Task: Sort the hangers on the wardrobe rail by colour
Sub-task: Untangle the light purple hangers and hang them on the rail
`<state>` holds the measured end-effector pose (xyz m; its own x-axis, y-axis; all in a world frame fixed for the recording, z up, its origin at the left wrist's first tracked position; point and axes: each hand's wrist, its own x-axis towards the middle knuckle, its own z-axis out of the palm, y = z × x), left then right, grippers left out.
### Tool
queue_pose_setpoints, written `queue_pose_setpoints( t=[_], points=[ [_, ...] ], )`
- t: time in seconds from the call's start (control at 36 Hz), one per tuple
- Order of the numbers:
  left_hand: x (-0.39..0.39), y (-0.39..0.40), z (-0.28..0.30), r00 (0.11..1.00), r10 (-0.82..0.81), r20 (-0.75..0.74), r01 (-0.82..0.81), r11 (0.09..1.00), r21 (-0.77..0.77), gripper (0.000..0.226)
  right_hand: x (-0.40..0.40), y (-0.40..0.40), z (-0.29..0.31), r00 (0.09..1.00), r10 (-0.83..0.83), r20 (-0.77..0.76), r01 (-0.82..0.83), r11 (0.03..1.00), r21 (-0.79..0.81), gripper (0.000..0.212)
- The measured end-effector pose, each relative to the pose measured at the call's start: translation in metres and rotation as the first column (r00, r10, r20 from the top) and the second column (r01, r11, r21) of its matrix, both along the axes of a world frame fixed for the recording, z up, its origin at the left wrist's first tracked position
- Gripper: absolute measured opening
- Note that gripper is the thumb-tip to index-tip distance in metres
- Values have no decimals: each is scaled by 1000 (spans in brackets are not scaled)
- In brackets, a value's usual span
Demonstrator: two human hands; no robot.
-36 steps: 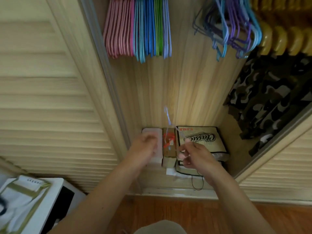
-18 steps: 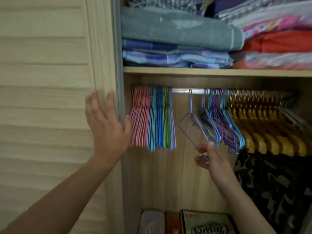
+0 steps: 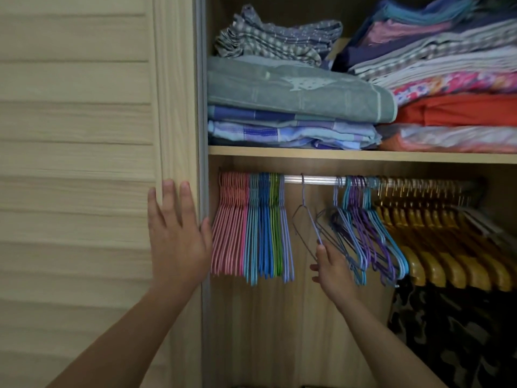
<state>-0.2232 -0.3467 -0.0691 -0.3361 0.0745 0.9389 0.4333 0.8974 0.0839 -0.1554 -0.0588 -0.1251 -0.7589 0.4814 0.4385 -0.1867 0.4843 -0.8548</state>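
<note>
One thin wire hanger point(image 3: 307, 219) (lilac, hooked on the ribbed metal rail point(image 3: 319, 180)) sits pinched in right-hand fingers point(image 3: 321, 252); left hand point(image 3: 176, 239) flat.

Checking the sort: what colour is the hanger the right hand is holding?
Pale lilac-blue; the hanger pinched by the right hand, seen in the head view.

Two bare forearms, no sleeves; left hand point(image 3: 177, 245), right hand point(image 3: 334, 271) ungloved.
</note>
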Motion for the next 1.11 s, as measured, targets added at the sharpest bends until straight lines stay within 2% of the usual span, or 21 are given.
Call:
queue_pose_setpoints(
  t=[0.11, 0.36, 0.47, 0.56, 0.64, 0.72, 0.81, 0.86, 0.92, 1.0, 1.11],
  points=[
    [-1, 0, -1, 1000, 4, -8, -4, 1000, 1, 71, -8, 2, -13, 998, -55, 26, 52, 992, 112, 42],
    [-2, 2, -2, 999, -15, -34, 16, 1000, 24, 69, -31, -5, -28, 999, -14, 49, -2, 950, 312, 45],
    [-2, 0, -1, 999, -14, -35, 15, 1000, 7, 69, -31, -9, -27, 995, -28, 97, -7, 940, 342, 53],
    [-2, 0, -2, 999, -20, -41, 20, 1000, 9, 69, -23, -10, -25, 990, -27, 142, -22, 943, 331, 52],
    [-1, 0, -1, 998, -31, -63, 32, 999, 13, 68, -6, -10, -27, 996, -38, 85, 13, 960, 280, 52],
    [1, 4, -1, 997, -25, -77, 27, 999, 25, 67, 14, -4, -33, 993, -115, 5, 108, 949, 296, 38],
    [3, 11, -4, 999, -24, -44, 28, 995, 92, 67, 34, 7, -32, 963, -241, -116, 268, 876, 401, 17],
    [5, 16, -5, 999, -29, -45, 35, 988, 150, 68, 44, 19, -29, 913, -336, -232, 408, 774, 484, 10],
    [7, 20, -4, 998, -36, -49, 44, 982, 182, 70, 50, 34, -25, 858, -405, -317, 514, 664, 543, 11],
    [6, 21, -5, 998, -44, -47, 53, 978, 200, 73, 53, 56, -21, 813, -479, -330, 573, 560, 599, 14],
    [6, 21, -6, 997, -51, -54, 62, 976, 210, 73, 48, 71, -19, 810, -491, -322, 571, 533, 625, 24]
  ],
)
